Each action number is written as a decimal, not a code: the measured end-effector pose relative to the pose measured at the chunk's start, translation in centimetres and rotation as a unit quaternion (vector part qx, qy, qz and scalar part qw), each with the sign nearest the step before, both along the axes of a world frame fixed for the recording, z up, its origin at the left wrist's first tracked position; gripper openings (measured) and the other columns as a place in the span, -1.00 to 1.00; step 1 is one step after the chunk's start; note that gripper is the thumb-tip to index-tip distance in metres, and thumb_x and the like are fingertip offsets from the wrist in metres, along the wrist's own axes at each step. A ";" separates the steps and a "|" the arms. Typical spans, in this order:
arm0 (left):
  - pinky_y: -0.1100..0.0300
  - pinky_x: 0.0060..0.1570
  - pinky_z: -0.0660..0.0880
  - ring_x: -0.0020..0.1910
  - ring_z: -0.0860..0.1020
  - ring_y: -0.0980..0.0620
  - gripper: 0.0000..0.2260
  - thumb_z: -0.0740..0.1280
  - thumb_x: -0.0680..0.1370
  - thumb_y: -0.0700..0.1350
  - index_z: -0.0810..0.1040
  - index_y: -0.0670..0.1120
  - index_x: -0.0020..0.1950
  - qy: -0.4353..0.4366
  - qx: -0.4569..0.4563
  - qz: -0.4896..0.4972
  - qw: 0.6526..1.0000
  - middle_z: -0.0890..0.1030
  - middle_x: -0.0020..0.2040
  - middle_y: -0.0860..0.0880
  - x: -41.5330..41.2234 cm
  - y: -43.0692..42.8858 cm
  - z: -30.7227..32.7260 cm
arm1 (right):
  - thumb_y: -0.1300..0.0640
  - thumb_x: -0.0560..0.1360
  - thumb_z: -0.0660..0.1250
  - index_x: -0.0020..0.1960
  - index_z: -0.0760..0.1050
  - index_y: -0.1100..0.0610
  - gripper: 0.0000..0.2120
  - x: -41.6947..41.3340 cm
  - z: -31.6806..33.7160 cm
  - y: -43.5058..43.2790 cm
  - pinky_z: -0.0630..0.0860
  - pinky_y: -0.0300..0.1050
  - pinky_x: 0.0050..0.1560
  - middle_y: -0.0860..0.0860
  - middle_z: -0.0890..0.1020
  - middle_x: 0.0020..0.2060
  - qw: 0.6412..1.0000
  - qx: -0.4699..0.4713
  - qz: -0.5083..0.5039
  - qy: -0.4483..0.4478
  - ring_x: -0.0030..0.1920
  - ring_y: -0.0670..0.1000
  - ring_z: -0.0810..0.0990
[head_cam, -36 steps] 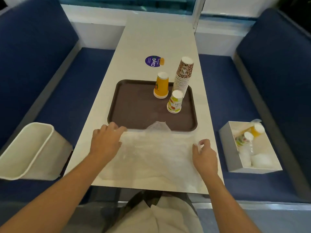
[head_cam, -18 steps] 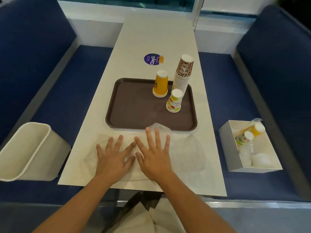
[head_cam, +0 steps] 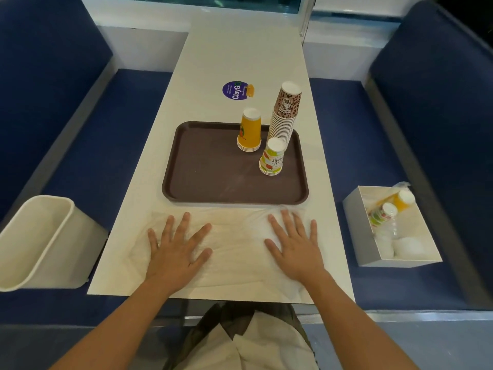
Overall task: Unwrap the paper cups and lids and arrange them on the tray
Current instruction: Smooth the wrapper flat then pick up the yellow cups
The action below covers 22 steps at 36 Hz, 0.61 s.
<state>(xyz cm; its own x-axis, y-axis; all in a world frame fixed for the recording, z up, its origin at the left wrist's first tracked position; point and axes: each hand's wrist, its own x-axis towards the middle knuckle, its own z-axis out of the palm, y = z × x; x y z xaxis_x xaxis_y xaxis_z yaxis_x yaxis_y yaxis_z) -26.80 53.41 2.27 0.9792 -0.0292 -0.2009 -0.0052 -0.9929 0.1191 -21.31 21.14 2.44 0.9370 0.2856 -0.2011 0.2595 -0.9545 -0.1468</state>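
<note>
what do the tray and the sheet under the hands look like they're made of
The tray: probably moulded plastic, dark brown with a matte, scuffed finish and a raised rim. The sheet: looks like thin clear plastic film; the pale table shows through it and it wrinkles around the left hand and right hand.

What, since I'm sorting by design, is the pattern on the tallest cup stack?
The tallest cup stack has a leopard-spot print; head view.

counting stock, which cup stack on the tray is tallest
The leopard-print stack, far right on the tray; the orange stack and fruit-print stack are shorter.
</note>
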 end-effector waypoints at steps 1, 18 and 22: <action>-0.45 0.53 -0.20 0.67 -0.26 -0.20 -0.39 -0.22 0.57 0.51 -0.28 0.44 0.59 -0.002 -0.005 0.001 1.000 -0.30 0.70 0.03 0.0 0.0 0.1 | -0.42 0.64 -0.25 0.59 -0.42 -0.29 -0.37 0.0 -0.1 0.0 -0.36 0.33 0.56 -0.11 -0.32 0.64 1.000 -0.001 0.002 0.002 0.64 0.05 -0.33; -0.22 0.63 -0.16 0.64 0.21 -0.13 -0.38 0.06 0.62 0.41 0.33 0.15 0.60 -0.163 -0.083 0.030 0.983 0.36 0.61 0.00 -0.7 -1.4 3.4 | -0.14 0.68 0.14 0.42 0.40 -0.11 -0.65 -1.4 1.5 0.6 0.03 0.22 0.60 0.01 0.34 0.51 0.997 0.055 -0.037 -0.028 0.50 0.12 0.30; -0.05 0.60 0.07 0.56 0.35 -0.10 -0.49 0.17 0.62 0.29 0.48 0.09 0.49 -0.231 -0.177 0.049 0.955 0.47 0.53 -0.01 0.1 -2.8 5.8 | -0.14 0.68 0.15 0.50 0.33 -0.15 -0.60 -1.3 3.6 0.9 -0.13 0.22 0.62 -0.01 0.26 0.58 0.996 0.068 -0.044 -0.038 0.59 0.11 0.15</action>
